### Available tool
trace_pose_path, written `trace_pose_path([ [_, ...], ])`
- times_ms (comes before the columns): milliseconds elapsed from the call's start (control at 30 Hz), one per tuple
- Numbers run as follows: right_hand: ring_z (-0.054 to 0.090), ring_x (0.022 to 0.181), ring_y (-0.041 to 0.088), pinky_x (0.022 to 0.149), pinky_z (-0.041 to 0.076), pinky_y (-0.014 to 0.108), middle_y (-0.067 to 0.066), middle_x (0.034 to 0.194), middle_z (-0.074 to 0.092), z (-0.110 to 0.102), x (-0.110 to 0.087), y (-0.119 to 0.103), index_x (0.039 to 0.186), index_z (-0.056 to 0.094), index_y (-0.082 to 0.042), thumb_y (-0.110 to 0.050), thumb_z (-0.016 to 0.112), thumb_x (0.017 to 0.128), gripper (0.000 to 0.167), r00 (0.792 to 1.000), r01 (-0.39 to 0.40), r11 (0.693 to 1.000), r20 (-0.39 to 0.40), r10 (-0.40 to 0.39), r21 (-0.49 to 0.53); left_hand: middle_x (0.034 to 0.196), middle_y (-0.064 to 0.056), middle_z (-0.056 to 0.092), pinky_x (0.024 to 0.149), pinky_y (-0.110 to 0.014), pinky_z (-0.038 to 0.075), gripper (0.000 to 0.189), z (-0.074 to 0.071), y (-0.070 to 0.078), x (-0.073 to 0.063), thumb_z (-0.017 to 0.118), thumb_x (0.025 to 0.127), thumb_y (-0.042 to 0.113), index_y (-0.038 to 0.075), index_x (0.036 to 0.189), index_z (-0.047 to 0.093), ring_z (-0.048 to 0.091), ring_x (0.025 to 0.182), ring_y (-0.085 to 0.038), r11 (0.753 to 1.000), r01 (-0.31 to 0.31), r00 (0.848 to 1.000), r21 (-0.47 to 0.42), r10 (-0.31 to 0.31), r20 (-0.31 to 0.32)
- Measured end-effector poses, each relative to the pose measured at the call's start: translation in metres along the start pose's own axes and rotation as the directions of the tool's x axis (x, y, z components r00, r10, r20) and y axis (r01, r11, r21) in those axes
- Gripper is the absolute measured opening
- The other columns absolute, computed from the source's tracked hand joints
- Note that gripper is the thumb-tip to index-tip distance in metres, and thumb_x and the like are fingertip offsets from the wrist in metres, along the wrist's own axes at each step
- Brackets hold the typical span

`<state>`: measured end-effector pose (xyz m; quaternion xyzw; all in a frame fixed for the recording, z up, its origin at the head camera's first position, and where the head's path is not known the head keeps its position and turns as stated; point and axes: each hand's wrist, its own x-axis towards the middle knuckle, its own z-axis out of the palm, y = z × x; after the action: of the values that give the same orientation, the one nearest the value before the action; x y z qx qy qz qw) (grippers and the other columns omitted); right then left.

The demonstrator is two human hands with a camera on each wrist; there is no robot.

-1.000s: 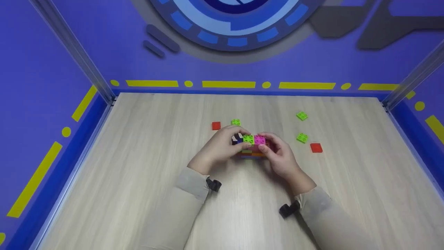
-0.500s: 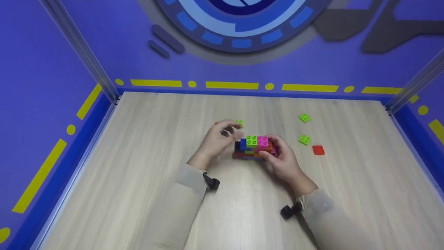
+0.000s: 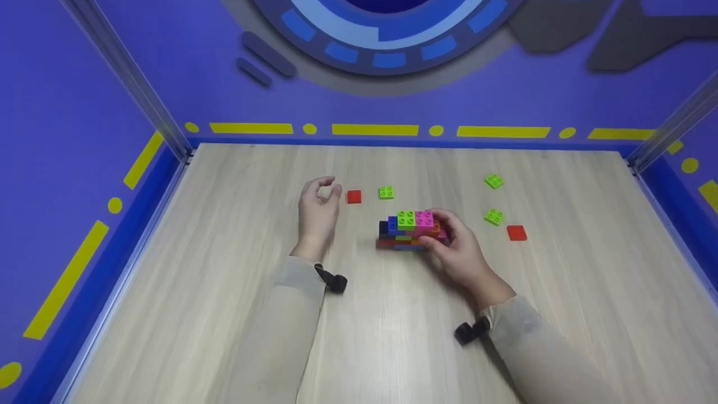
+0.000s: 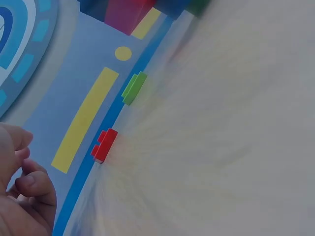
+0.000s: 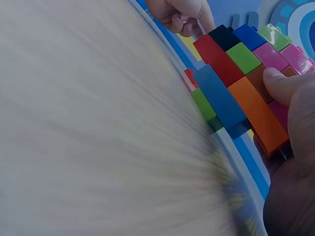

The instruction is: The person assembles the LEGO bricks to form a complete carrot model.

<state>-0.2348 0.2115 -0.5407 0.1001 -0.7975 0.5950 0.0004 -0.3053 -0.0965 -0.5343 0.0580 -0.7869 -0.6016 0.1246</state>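
Observation:
A stepped stack of coloured toy building bricks has a lime brick and a pink one side by side on top. My right hand grips its right end, thumb on the near side and fingers behind. In the right wrist view, red, blue, orange and black bricks show in its layers. My left hand is off to the left with fingers loosely bent and nothing between them. Nearest to it lies a flat red brick, and a flat lime brick sits just right of that.
Two more flat lime bricks and another red one lie right of the stack. The wooden tabletop is bounded by blue printed panels at the back and both sides.
My left hand has let go of the stack's left end and moved left, past the red brick, uncovering it. My right hand keeps hold of the stack in about the same place.

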Motion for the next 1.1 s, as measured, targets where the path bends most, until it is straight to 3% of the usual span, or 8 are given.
trace_pose_path([
  [167,0.062,0.145,0.026,0.113,0.049,0.008,0.012,0.154,0.065,-0.001,-0.001,0.000,0.159,0.054,-0.009,-0.012,0.084,0.103,0.064,1.000,-0.023,1.000,0.015,0.023,0.005,0.156,-0.007,0.064,0.106,-0.042,0.061,0.044,0.000,0.000,-0.001,0.072,0.112,0.024,0.008,0.152,0.068,0.071,0.124,-0.026,0.998,0.002,0.998,0.055,-0.005,0.061],
  [333,0.062,0.147,0.027,0.113,0.049,0.008,0.012,0.155,0.065,-0.002,0.000,-0.001,0.160,0.054,-0.010,-0.012,0.084,0.103,0.064,1.000,-0.026,1.000,0.011,0.026,0.004,0.163,-0.010,0.063,0.134,-0.050,0.044,0.046,0.002,0.001,0.000,0.072,0.113,0.023,0.007,0.156,0.066,0.053,0.160,-0.033,0.995,-0.011,0.989,0.102,-0.004,0.145],
  [567,0.062,0.147,0.026,0.113,0.049,0.008,0.011,0.156,0.065,-0.004,0.001,0.000,0.160,0.054,-0.011,-0.012,0.083,0.103,0.064,0.999,-0.028,1.000,0.020,0.028,0.003,0.162,-0.014,0.064,0.133,-0.048,0.046,0.046,0.005,0.001,-0.003,0.073,0.112,0.018,0.005,0.155,0.066,0.055,0.158,-0.035,0.992,0.004,0.985,0.127,-0.025,0.170],
  [700,0.062,0.144,0.024,0.114,0.050,0.010,0.012,0.154,0.066,-0.004,0.002,0.000,0.159,0.054,-0.010,-0.009,0.083,0.103,0.063,1.000,-0.005,1.000,0.026,0.004,0.024,0.170,-0.018,0.057,0.098,-0.037,0.067,0.054,0.007,0.001,-0.003,0.073,0.111,0.015,0.007,0.162,0.059,0.078,0.109,-0.027,0.991,0.052,0.978,0.123,-0.075,0.194],
  [800,0.063,0.142,0.022,0.115,0.051,0.011,0.013,0.154,0.066,-0.004,0.002,-0.001,0.159,0.054,-0.008,-0.008,0.082,0.104,0.062,1.000,0.012,0.999,0.027,-0.013,0.033,0.173,-0.021,0.054,0.063,-0.027,0.061,0.059,0.009,0.003,-0.003,0.072,0.112,0.013,0.007,0.167,0.053,0.065,0.065,-0.015,0.992,0.079,0.965,0.100,-0.101,0.243],
  [867,0.063,0.141,0.021,0.115,0.051,0.012,0.015,0.153,0.066,-0.004,0.002,-0.001,0.159,0.054,-0.007,-0.007,0.082,0.104,0.061,1.000,0.015,0.999,0.022,-0.016,0.038,0.172,-0.021,0.055,0.057,-0.023,0.058,0.061,0.010,0.003,-0.002,0.071,0.112,0.012,0.006,0.169,0.051,0.061,0.059,-0.010,0.992,0.068,0.957,0.109,-0.096,0.275],
  [967,0.062,0.143,0.022,0.114,0.050,0.010,0.013,0.154,0.066,-0.004,0.001,-0.001,0.159,0.054,-0.008,-0.007,0.081,0.104,0.061,1.000,0.006,1.000,0.019,-0.007,0.029,0.168,-0.021,0.060,0.061,-0.031,0.063,0.057,0.011,0.004,-0.001,0.071,0.111,0.010,0.003,0.165,0.055,0.068,0.063,-0.017,0.986,0.026,0.954,0.163,-0.073,0.291],
  [1100,0.061,0.146,0.025,0.114,0.050,0.010,0.012,0.155,0.065,-0.002,0.000,0.000,0.160,0.054,-0.011,-0.009,0.082,0.104,0.063,0.999,-0.009,0.999,0.031,0.008,0.032,0.159,-0.018,0.069,0.105,-0.043,0.066,0.050,0.010,0.003,-0.001,0.076,0.108,0.010,0.002,0.156,0.064,0.080,0.115,-0.031,0.958,-0.045,0.963,0.282,-0.033,0.266],
])
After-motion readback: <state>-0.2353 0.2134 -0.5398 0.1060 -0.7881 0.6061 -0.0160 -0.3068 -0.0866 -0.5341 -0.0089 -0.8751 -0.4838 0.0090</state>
